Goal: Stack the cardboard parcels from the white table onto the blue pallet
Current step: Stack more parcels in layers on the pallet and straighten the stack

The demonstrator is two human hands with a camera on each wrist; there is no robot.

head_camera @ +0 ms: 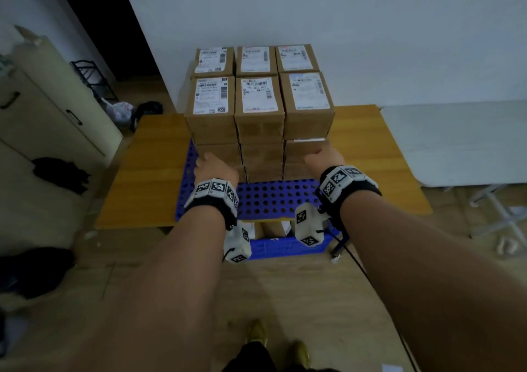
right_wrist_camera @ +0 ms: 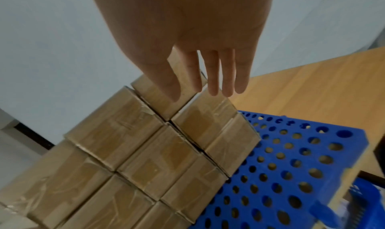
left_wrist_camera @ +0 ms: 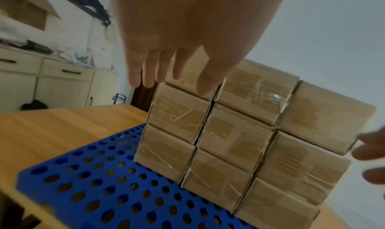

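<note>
Both hands flat, fingers straight and loose, left hand (head_camera: 212,166) and right hand (head_camera: 323,158) at near face of parcels (head_camera: 258,109) stacked far on pallet (head_camera: 273,197); uneven push could topple top row

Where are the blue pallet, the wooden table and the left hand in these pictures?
blue pallet (head_camera: 273,197), head view, bare perforated front deck.
wooden table (head_camera: 148,172), head view, bare top left of the pallet.
left hand (head_camera: 214,169), head view, back of the hand at the stack's left corner.
</note>
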